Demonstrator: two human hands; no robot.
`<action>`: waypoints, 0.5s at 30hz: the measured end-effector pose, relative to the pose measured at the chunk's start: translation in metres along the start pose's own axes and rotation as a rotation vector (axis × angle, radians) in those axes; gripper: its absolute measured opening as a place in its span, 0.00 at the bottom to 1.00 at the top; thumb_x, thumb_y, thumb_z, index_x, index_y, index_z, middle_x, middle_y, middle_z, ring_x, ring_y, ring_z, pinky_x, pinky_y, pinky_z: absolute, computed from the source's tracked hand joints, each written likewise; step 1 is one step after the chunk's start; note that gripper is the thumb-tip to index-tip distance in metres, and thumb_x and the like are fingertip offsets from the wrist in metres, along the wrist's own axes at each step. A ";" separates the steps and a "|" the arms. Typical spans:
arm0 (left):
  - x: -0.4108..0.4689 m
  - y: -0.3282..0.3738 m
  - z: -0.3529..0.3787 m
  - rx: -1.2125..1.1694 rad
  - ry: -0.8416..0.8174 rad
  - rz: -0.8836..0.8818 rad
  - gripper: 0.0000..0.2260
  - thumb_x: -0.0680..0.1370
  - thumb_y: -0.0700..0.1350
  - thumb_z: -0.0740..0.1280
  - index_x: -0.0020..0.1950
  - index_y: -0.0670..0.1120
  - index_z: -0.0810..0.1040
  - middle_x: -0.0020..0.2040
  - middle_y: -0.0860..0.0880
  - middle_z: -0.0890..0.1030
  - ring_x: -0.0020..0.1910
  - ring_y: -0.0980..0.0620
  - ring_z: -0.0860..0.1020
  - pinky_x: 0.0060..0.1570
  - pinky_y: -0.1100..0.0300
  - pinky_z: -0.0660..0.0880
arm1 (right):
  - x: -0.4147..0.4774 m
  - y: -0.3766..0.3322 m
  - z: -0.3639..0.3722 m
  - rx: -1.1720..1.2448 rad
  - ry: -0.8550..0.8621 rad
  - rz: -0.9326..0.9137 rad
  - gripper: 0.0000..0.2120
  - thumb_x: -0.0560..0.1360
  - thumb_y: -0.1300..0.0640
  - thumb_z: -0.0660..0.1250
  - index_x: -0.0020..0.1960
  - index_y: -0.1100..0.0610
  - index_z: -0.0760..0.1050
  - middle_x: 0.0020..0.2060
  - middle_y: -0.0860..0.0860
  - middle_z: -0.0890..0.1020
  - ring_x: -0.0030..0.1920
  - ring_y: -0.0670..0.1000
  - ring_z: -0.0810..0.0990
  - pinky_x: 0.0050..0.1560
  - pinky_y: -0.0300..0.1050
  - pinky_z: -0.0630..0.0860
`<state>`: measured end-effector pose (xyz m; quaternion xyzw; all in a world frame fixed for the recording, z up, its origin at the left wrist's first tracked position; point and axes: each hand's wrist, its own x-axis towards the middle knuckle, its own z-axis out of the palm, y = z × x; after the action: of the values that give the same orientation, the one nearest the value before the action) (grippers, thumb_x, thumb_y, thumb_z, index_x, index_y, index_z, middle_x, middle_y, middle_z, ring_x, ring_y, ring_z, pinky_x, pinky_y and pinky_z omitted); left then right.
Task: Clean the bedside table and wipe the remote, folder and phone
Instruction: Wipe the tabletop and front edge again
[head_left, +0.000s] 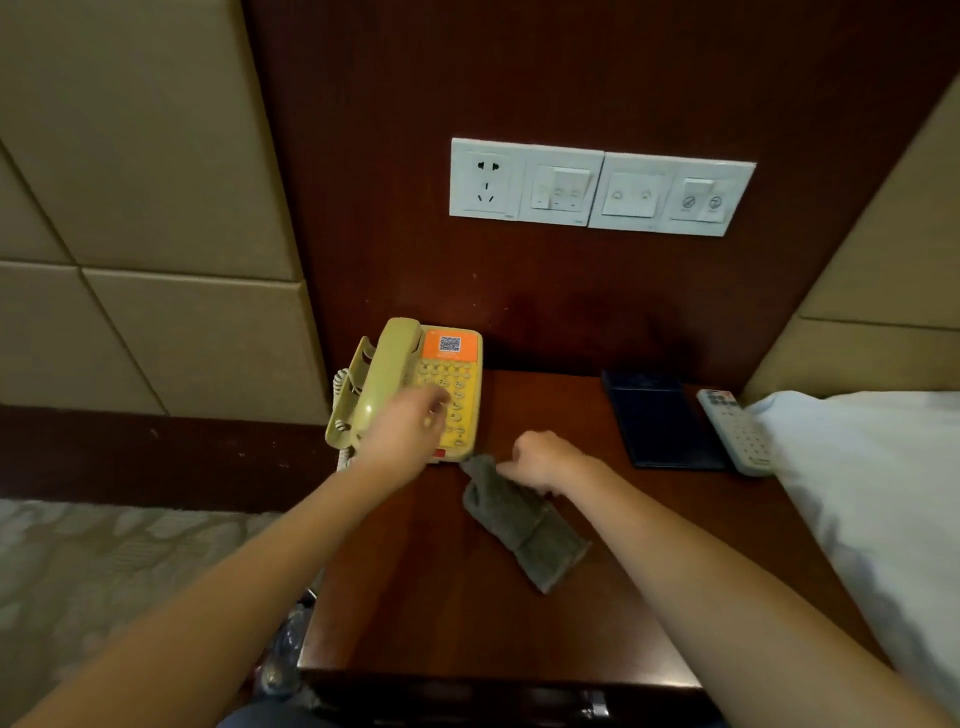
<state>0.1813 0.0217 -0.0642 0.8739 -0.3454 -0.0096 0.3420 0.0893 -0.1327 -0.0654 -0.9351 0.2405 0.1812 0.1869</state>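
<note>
Both forearms enter from the bottom edge, elbows cut off. Below the bedside table (415, 597), at its front left corner, something crumpled and shiny shows, too dark to identify.

Left side: phone (410, 384), yellowed, at the table's back left corner, handset on its cradle, coiled cord partly hidden behind the body. Left hand (405, 431) over the lower keypad, blurred; fingers spread loosely, clasping nothing that I can make out. Contact with the keys: cannot tell.

Centre: grey cloth (519, 519), folded long, lying on the table, far end just beside the phone's front corner. Right hand (545, 460) curled on that end, fingertips hidden; appears to pinch the cloth.

Right: dark folder (665, 426) flat near the back edge. Remote (735, 431) just beside it, its near end against the white bedding (872, 493). Button labels unreadable.
</note>
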 end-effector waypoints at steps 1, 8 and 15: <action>-0.005 0.009 0.013 0.047 -0.156 0.035 0.16 0.80 0.42 0.60 0.68 0.46 0.71 0.63 0.47 0.75 0.61 0.49 0.74 0.59 0.56 0.72 | -0.010 0.005 0.005 0.015 -0.023 -0.032 0.15 0.78 0.46 0.62 0.53 0.58 0.75 0.45 0.53 0.77 0.48 0.55 0.78 0.43 0.48 0.73; -0.051 0.054 0.061 0.453 -0.561 0.049 0.18 0.77 0.42 0.60 0.67 0.49 0.68 0.67 0.46 0.66 0.67 0.44 0.64 0.64 0.48 0.64 | -0.080 0.019 0.032 -0.069 0.080 -0.113 0.10 0.79 0.57 0.59 0.59 0.55 0.73 0.53 0.54 0.78 0.53 0.57 0.78 0.50 0.53 0.77; -0.067 0.106 0.004 0.102 -0.367 0.120 0.08 0.79 0.47 0.63 0.40 0.51 0.71 0.40 0.52 0.75 0.42 0.52 0.74 0.37 0.63 0.69 | -0.148 0.031 -0.012 0.062 0.436 -0.133 0.07 0.81 0.57 0.57 0.54 0.56 0.73 0.48 0.54 0.79 0.47 0.56 0.79 0.47 0.52 0.77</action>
<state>0.0664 0.0044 -0.0179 0.8514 -0.4536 -0.1310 0.2285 -0.0443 -0.1070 0.0004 -0.9597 0.2187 -0.0453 0.1707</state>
